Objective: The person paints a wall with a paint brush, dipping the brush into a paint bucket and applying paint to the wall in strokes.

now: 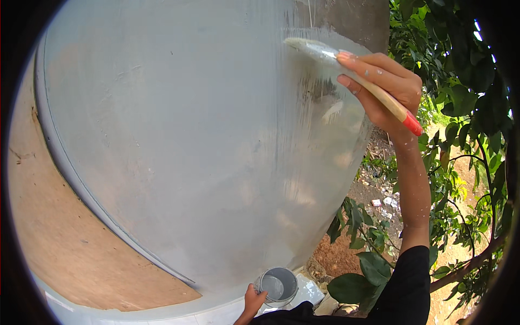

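My right hand point(382, 89), flecked with paint, is closed round a paintbrush point(374, 91) with a wooden handle and a red tip. The brush's pale, paint-covered bristles touch the upper right part of a wall point(189, 135) coated in light grey-blue paint. Streaks and darker bare patches show below and to the right of the bristles. Low in the view, my left hand point(253, 299) grips the rim of a small grey bucket point(277, 287). Some grey paint seems to lie inside it. The fingers of that hand are partly hidden by the rim.
An unpainted brown strip of wall point(357, 21) runs along the top right. A tan board point(81, 238) borders the painted surface at left. Leafy branches point(466, 97) crowd the right side, and a leafy stem point(360, 271) rises near the bucket. Litter point(387, 203) lies on the ground.
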The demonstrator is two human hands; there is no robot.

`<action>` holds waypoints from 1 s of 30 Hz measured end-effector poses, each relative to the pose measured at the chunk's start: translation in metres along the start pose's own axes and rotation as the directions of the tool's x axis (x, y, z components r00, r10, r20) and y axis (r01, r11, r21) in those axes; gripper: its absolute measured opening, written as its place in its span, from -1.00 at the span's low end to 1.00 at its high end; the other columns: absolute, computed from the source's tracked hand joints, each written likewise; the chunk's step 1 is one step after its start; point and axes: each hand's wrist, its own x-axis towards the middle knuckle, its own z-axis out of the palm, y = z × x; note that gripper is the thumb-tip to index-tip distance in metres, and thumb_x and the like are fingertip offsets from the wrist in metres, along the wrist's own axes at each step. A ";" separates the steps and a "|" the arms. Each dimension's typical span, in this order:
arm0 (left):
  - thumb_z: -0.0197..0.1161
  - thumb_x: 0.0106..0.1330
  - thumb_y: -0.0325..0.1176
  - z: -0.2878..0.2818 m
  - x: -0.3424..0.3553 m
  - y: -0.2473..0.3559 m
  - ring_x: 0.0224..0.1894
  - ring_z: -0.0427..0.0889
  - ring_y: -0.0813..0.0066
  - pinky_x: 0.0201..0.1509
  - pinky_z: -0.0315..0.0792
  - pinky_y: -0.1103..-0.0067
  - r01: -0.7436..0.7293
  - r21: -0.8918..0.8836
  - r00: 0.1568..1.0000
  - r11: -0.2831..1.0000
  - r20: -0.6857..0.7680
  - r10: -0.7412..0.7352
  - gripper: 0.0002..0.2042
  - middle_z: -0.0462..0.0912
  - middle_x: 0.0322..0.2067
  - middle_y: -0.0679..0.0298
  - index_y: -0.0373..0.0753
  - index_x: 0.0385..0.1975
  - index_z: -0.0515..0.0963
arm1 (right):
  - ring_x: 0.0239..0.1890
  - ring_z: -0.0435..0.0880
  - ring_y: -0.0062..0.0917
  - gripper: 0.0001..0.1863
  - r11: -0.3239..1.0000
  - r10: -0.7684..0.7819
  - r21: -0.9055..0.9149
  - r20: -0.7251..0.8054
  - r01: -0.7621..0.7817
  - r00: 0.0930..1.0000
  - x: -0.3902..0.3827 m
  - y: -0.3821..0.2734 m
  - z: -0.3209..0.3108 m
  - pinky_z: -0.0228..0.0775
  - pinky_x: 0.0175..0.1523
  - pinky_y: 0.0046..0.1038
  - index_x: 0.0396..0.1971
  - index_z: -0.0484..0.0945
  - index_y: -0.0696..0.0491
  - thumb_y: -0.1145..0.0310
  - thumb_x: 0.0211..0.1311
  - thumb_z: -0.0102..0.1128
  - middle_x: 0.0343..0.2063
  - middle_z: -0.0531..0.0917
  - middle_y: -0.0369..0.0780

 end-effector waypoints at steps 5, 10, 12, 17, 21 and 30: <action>0.37 -0.05 -0.33 0.000 0.001 0.035 -0.58 0.48 0.50 -0.48 0.38 0.50 0.041 0.033 0.997 0.999 0.056 -0.043 -0.67 0.52 -0.60 0.23 -0.32 -0.41 0.37 | -0.43 0.69 -0.44 -0.61 0.993 -0.110 -0.042 -0.007 0.109 0.994 -0.010 0.017 0.023 0.52 -0.36 -0.55 -0.21 0.71 0.00 0.59 -0.15 0.42 -0.50 0.66 -0.19; 0.34 -0.03 -0.39 -0.006 0.001 0.022 -0.61 0.45 0.55 -0.54 0.34 0.53 0.020 0.038 0.999 0.999 0.029 -0.022 -0.71 0.48 -0.63 0.28 -0.30 -0.42 0.34 | -0.43 0.69 -0.45 -0.61 1.000 -0.008 0.008 0.114 0.007 0.994 -0.002 0.002 0.003 0.56 -0.31 -0.53 -0.22 0.71 0.02 0.63 -0.15 0.40 -0.46 0.67 -0.18; 0.32 0.00 -0.46 0.001 0.006 0.009 -0.64 0.42 0.61 -0.60 0.30 0.56 -0.010 0.025 0.998 1.000 0.057 0.008 -0.73 0.45 -0.67 0.32 -0.28 -0.43 0.32 | -0.46 0.67 -0.47 -0.60 0.996 -0.067 -0.067 -0.043 0.064 0.997 0.008 0.017 0.004 0.57 -0.28 -0.53 -0.21 0.71 0.04 0.67 -0.16 0.37 -0.49 0.65 -0.18; 0.30 0.02 -0.49 -0.002 0.012 -0.011 -0.67 0.41 0.63 -0.62 0.29 0.60 -0.060 0.020 0.998 0.998 0.031 0.059 -0.75 0.46 -0.67 0.32 -0.29 -0.42 0.32 | -0.48 0.65 -0.48 -0.60 0.994 0.064 0.082 0.126 -0.075 0.990 -0.021 -0.002 0.019 0.56 -0.26 -0.54 -0.21 0.71 0.04 0.68 -0.15 0.35 -0.53 0.63 -0.21; 0.31 0.00 -0.48 -0.005 0.010 -0.001 -0.64 0.43 0.62 -0.60 0.31 0.59 0.000 0.010 0.998 1.000 0.063 -0.001 -0.74 0.46 -0.65 0.32 -0.30 -0.42 0.33 | -0.53 0.60 -0.53 -0.61 0.990 0.096 0.073 0.257 -0.118 0.962 -0.001 0.005 -0.002 0.44 -0.44 -0.59 -0.22 0.71 0.03 0.64 -0.15 0.36 -0.54 0.62 -0.22; 0.35 -0.06 -0.36 -0.008 0.006 0.007 -0.57 0.42 0.57 -0.50 0.34 0.53 0.098 -0.040 0.994 0.994 0.044 -0.097 -0.70 0.45 -0.62 0.32 -0.30 -0.43 0.36 | -0.45 0.64 -0.47 -0.59 0.994 0.093 0.034 0.192 -0.102 0.977 -0.093 -0.024 0.033 0.59 -0.23 -0.49 -0.17 0.70 -0.01 0.57 -0.15 0.36 -0.45 0.66 -0.25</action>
